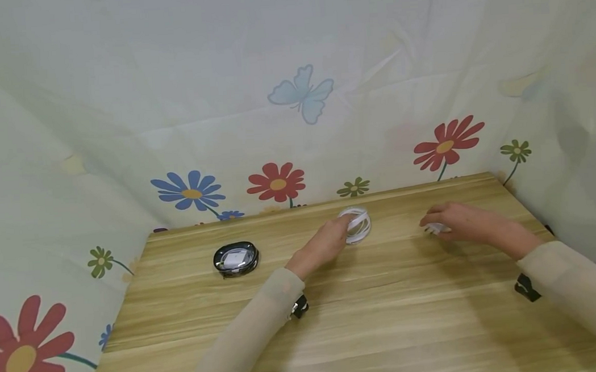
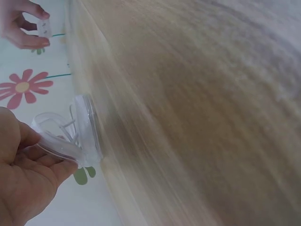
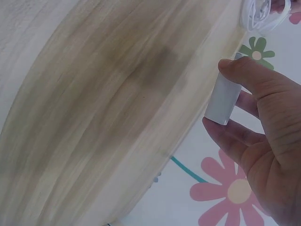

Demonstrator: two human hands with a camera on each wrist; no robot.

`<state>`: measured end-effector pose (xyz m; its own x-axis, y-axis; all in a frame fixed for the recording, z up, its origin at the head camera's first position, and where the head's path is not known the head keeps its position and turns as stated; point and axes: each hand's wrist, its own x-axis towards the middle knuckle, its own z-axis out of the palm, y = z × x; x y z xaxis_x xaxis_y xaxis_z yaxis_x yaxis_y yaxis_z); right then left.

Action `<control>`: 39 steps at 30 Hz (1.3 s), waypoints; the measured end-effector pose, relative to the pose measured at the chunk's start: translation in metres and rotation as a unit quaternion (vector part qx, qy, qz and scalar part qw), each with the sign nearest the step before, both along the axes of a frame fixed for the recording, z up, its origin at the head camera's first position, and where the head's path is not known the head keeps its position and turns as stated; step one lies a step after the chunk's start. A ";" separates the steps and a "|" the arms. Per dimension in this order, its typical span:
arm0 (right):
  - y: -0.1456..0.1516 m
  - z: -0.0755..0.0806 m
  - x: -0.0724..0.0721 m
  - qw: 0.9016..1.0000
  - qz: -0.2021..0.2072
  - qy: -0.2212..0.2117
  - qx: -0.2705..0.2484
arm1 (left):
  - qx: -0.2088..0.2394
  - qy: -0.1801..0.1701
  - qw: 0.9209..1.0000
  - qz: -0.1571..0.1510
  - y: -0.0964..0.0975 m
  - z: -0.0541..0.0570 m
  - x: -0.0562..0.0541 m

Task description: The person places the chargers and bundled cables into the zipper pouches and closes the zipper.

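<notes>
My left hand (image 1: 328,242) pinches the raised clear part of a small white case (image 2: 88,129) near the back of the wooden table (image 1: 367,312). In the left wrist view, that part tilts away from the rest of the case, and white cable shows at it. Off to the right, my right hand (image 1: 461,221) holds a white charger plug (image 3: 223,99) between thumb and fingers, above the tabletop. Metal prongs show on the charger in the head view, pointing left and down. Its smooth flat side faces the right wrist camera.
A black-rimmed oval case (image 1: 236,260) with a clear top lies to the left, a white block and cable inside. Behind the table's back edge hangs a white cloth (image 1: 212,128) printed with flowers and a butterfly; more cloth covers both sides.
</notes>
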<state>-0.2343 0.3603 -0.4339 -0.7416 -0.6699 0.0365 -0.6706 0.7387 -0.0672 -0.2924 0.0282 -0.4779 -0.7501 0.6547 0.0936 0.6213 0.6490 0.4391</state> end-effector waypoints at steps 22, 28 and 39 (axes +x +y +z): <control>-0.033 -0.004 -0.013 1.000 0.008 -0.010 0.007 | 0.009 0.001 1.000 0.004 -0.001 0.000 0.002; -0.040 -0.007 -0.014 1.000 0.015 -0.012 -0.002 | 0.009 0.010 1.000 0.000 0.001 -0.002 0.001; -0.043 -0.011 -0.017 0.999 0.028 0.007 -0.024 | 0.013 0.003 1.000 0.003 0.001 -0.001 0.000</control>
<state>-0.2509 0.3173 -0.4452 -0.7029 -0.7068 0.0794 -0.7112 0.6968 -0.0929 -0.2924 0.0296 -0.4793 -0.7530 0.6478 0.1153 0.6205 0.6409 0.4519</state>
